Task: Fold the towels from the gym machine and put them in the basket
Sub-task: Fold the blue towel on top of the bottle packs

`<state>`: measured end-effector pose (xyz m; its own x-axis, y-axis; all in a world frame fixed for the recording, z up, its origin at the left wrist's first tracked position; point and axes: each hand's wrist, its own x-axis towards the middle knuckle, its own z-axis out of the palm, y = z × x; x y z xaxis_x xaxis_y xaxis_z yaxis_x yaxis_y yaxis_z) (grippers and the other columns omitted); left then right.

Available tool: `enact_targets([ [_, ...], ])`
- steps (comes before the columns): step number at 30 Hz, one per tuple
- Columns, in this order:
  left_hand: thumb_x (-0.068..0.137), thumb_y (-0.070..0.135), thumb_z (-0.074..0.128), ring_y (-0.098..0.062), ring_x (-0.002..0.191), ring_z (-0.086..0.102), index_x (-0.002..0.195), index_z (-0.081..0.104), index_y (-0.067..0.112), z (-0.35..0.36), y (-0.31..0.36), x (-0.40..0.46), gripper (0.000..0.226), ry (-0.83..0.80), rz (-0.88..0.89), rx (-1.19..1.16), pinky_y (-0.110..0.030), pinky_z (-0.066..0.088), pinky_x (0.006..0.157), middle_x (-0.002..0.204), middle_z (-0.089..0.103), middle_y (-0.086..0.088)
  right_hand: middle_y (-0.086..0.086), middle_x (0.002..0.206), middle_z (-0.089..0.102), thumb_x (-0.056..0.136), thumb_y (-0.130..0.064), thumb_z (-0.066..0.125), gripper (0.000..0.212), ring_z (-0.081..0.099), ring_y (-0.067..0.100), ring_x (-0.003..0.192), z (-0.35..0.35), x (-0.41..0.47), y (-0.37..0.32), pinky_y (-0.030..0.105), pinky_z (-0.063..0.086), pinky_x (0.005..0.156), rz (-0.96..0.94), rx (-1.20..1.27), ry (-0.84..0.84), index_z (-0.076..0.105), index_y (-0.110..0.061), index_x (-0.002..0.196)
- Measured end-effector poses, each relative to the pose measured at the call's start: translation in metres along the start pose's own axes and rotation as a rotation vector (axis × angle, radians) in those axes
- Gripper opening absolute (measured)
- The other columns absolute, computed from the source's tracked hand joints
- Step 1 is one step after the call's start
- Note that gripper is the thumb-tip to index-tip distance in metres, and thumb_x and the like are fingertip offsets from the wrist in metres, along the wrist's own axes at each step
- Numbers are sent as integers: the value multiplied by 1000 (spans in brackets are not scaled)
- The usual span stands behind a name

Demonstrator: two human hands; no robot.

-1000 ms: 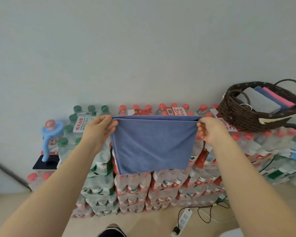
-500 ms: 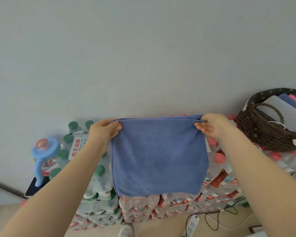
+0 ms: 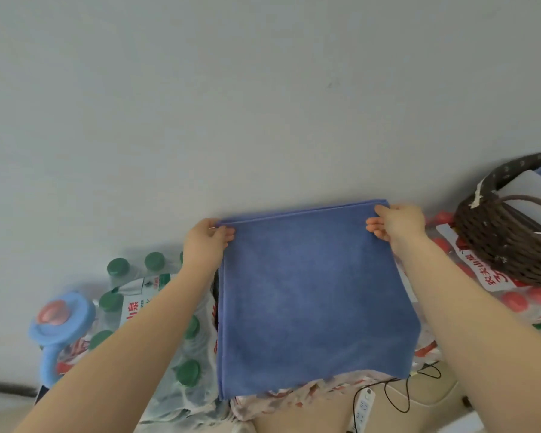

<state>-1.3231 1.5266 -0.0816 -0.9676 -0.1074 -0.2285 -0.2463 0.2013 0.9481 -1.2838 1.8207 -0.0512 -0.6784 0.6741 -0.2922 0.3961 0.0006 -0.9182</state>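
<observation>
A blue towel (image 3: 313, 295), folded double, lies spread over the tops of the stacked water bottles. My left hand (image 3: 205, 242) pinches its far left corner and my right hand (image 3: 394, 225) pinches its far right corner. The dark brown woven basket (image 3: 494, 242) stands on the bottles at the right, apart from the towel. It holds folded towels, a white one (image 3: 525, 187) in front and a blue one behind, cut off by the frame edge.
Shrink-wrapped packs of green-capped bottles (image 3: 156, 310) sit left of the towel and red-capped ones (image 3: 519, 300) under the basket. A blue plastic pump (image 3: 60, 320) stands at far left. A power strip (image 3: 363, 407) and black cable lie on the floor. A plain wall rises behind.
The towel went from hanging in front of the bottle stacks to lying over their tops. Both hands moved forward and up with its corners. The view shifted closer and leftward.
</observation>
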Motion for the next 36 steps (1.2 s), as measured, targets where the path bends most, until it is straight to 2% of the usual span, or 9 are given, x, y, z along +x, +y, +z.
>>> enact_targets([
  [4,92,9,49,-19,110,51,133,35,7,7,-5,-11,44,-92,22,118,-28,40,86,132,51,-10,11,109,53,93,-13,48,48,53,22,101,9,-13,12,32,44,93,-25,-72,-46,32,-5,138],
  [7,93,10,48,-18,131,38,147,9,12,7,-5,-34,66,-174,94,124,-28,35,98,146,34,-4,3,148,32,97,-23,43,54,32,20,136,2,-43,28,29,28,106,-262,-343,-142,23,-14,146],
  [9,93,13,48,-17,123,44,144,20,11,4,-10,-53,58,-143,107,198,-26,37,90,132,42,0,4,155,19,98,-29,40,55,16,19,143,-5,-57,44,33,17,114,-409,-548,-233,21,-14,147],
  [15,94,27,49,-27,124,46,136,36,7,0,-41,-116,49,-64,38,418,-33,38,94,138,45,-10,7,158,4,99,-42,25,59,4,22,145,-40,-82,91,41,8,118,-405,-958,-319,12,-13,149],
  [20,96,24,46,-29,116,51,128,47,6,0,-69,-170,36,111,-6,391,-33,37,88,129,55,-10,9,119,54,97,-16,41,26,51,24,107,-84,-112,126,35,42,89,-507,-451,-41,51,-5,118],
  [24,94,25,48,-28,90,54,105,56,4,-1,-83,-191,25,215,-104,253,-38,43,81,105,60,-14,7,87,50,93,-13,45,13,47,22,79,-94,-129,145,31,36,71,-237,-219,-36,51,-2,96],
  [28,93,32,49,-24,72,42,68,42,9,1,-84,-200,35,201,-228,173,-35,40,70,72,44,-13,7,92,58,94,-19,49,21,54,21,85,-92,-139,153,32,39,73,34,-73,-234,56,0,102],
  [33,93,29,51,-25,73,47,90,47,5,6,-77,-206,25,230,-259,42,-41,50,77,75,46,-4,2,95,59,91,-18,57,11,54,19,88,-104,-138,148,34,40,80,108,3,-325,55,-11,99],
  [36,93,25,52,-20,64,42,79,46,9,3,-75,-210,21,242,-249,-107,-31,45,60,74,44,-4,6,103,61,90,-25,59,13,58,26,98,-119,-134,152,41,46,93,169,42,-284,57,-12,92],
])
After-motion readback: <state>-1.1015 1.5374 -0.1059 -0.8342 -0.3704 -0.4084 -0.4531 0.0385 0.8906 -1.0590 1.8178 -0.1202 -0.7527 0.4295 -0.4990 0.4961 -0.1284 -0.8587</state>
